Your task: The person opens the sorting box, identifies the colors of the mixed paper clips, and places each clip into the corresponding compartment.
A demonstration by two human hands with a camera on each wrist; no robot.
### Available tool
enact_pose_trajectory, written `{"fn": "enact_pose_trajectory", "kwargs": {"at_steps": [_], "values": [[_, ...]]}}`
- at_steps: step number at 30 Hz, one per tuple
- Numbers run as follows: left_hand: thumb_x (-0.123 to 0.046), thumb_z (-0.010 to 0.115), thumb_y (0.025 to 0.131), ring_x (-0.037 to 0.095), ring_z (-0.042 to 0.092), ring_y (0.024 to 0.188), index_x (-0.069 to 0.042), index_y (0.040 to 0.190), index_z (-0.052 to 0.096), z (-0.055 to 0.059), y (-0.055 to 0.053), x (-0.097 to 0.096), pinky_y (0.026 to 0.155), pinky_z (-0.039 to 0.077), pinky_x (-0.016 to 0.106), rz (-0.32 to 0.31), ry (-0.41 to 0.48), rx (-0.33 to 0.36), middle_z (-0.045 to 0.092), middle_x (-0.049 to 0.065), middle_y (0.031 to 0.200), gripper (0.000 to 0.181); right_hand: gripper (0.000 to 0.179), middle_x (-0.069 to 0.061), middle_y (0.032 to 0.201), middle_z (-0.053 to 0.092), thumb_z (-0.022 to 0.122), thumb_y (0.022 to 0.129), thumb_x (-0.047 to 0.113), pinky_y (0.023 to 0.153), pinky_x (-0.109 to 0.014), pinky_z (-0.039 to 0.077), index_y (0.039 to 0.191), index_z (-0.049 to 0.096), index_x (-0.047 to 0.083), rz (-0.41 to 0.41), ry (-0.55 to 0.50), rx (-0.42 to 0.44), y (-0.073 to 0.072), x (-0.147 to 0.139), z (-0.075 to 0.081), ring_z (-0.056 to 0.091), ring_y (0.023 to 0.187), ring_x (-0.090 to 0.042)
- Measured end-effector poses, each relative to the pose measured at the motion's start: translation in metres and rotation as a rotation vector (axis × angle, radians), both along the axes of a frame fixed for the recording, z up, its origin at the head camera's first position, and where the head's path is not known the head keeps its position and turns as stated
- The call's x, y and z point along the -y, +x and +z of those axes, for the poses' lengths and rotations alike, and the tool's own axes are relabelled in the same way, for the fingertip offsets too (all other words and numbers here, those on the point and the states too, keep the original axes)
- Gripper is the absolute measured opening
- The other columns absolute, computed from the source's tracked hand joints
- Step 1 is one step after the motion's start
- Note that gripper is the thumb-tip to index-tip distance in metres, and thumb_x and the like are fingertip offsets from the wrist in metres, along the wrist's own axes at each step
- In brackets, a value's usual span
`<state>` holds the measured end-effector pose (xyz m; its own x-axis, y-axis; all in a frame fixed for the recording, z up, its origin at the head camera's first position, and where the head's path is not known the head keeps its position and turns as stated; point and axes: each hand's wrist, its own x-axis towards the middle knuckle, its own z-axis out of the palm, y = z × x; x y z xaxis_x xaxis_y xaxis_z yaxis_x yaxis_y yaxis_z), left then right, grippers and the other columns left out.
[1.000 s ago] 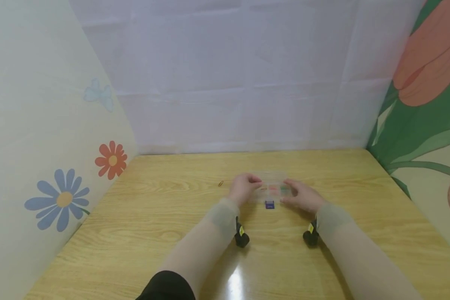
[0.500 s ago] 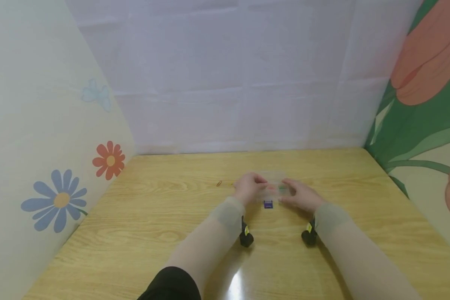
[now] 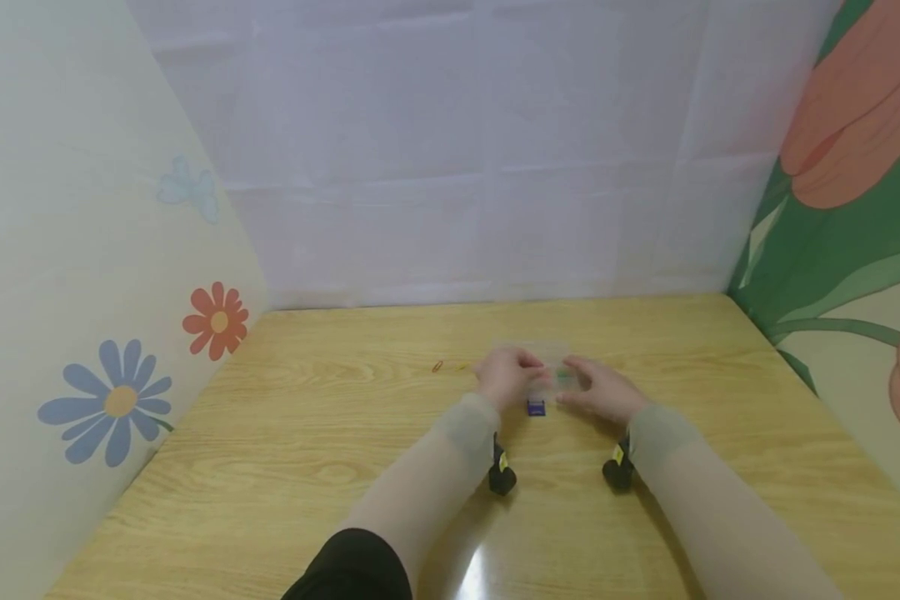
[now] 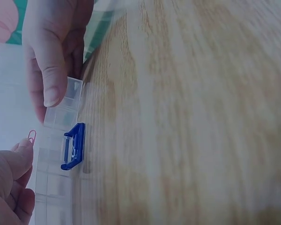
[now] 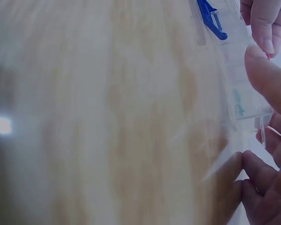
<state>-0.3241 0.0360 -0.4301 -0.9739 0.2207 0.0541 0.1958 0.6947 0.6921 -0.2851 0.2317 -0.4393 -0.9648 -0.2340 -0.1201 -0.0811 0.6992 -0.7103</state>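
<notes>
The clear box (image 3: 546, 371) sits mid-frame on the desk (image 3: 307, 450); the left hand (image 3: 504, 377) has slid inward, fingers pinching a pink clip (image 4: 32, 136) above it, while the right hand (image 3: 598, 388) grips its end.

Two hands (image 3: 506, 375) (image 3: 600, 387), one clear box (image 3: 547, 367) with one blue clasp (image 3: 536, 407), two paper clips (image 3: 437, 367) (image 4: 32, 136).

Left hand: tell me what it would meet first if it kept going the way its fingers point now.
The left hand points across the clear compartment box toward the right hand. It already touches the box, so going on it would likely meet the right hand's fingers first, though depth between them is unclear.
</notes>
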Motion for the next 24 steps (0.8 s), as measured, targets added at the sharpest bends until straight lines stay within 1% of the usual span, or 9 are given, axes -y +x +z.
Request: {"fn": "enact_pose_trajectory", "kwargs": {"at_steps": [3, 6, 9, 17, 21, 24], "values": [[-0.035, 0.072, 0.085, 0.009, 0.057, 0.088, -0.028, 0.082, 0.072, 0.000, 0.001, -0.001, 0.100, 0.020, 0.049, -0.003, 0.011, -0.003, 0.064, -0.021, 0.075, 0.008, 0.082, -0.021, 0.154, 0.026, 0.067, 0.086, 0.049, 0.106, -0.064, 0.020, 0.151, 0.029, 0.016, 0.001, 0.004, -0.002, 0.000, 0.000, 0.000, 0.026, 0.137, -0.045], [-0.034, 0.071, 0.086, 0.009, 0.058, 0.091, -0.029, 0.083, 0.072, 0.000, 0.001, -0.001, 0.101, 0.018, 0.050, -0.004, 0.036, 0.011, 0.065, -0.021, 0.077, 0.006, 0.082, -0.020, 0.154, 0.026, 0.067, 0.086, 0.049, 0.106, -0.064, 0.020, 0.151, 0.029, 0.016, -0.001, 0.008, -0.004, 0.000, 0.000, 0.000, 0.026, 0.137, -0.045], [-0.034, 0.069, 0.087, 0.009, 0.057, 0.092, -0.028, 0.085, 0.072, -0.001, 0.002, 0.000, 0.101, 0.018, 0.049, -0.002, 0.042, 0.022, 0.065, -0.021, 0.079, 0.006, 0.083, -0.020, 0.154, 0.026, 0.068, 0.086, 0.049, 0.107, -0.063, 0.019, 0.151, 0.029, 0.016, -0.005, 0.002, 0.002, 0.000, -0.001, 0.000, 0.025, 0.138, -0.044], [-0.030, 0.067, 0.091, 0.015, 0.057, 0.100, -0.023, 0.096, 0.073, 0.003, 0.007, 0.009, 0.101, 0.023, 0.047, 0.004, 0.050, 0.033, 0.068, -0.013, 0.094, 0.011, 0.081, -0.016, 0.156, 0.023, 0.067, 0.087, 0.047, 0.108, -0.063, 0.017, 0.151, 0.029, 0.017, -0.006, -0.004, 0.022, -0.001, 0.001, 0.001, 0.022, 0.140, -0.043], [-0.031, 0.067, 0.090, 0.016, 0.055, 0.099, -0.025, 0.098, 0.072, 0.003, 0.010, 0.017, 0.101, 0.025, 0.048, 0.034, 0.091, 0.066, 0.067, -0.013, 0.097, 0.011, 0.081, -0.015, 0.157, 0.022, 0.067, 0.087, 0.047, 0.108, -0.064, 0.016, 0.151, 0.029, 0.019, -0.012, 0.002, 0.027, 0.000, 0.000, 0.000, 0.022, 0.140, -0.043], [-0.031, 0.067, 0.090, 0.016, 0.057, 0.099, -0.025, 0.098, 0.071, 0.002, 0.010, 0.023, 0.101, 0.025, 0.049, 0.049, 0.118, 0.066, 0.068, -0.013, 0.097, 0.011, 0.082, -0.016, 0.156, 0.023, 0.067, 0.086, 0.049, 0.107, -0.064, 0.016, 0.151, 0.029, 0.019, -0.012, 0.010, 0.015, 0.000, 0.000, -0.001, 0.023, 0.139, -0.043]]}}
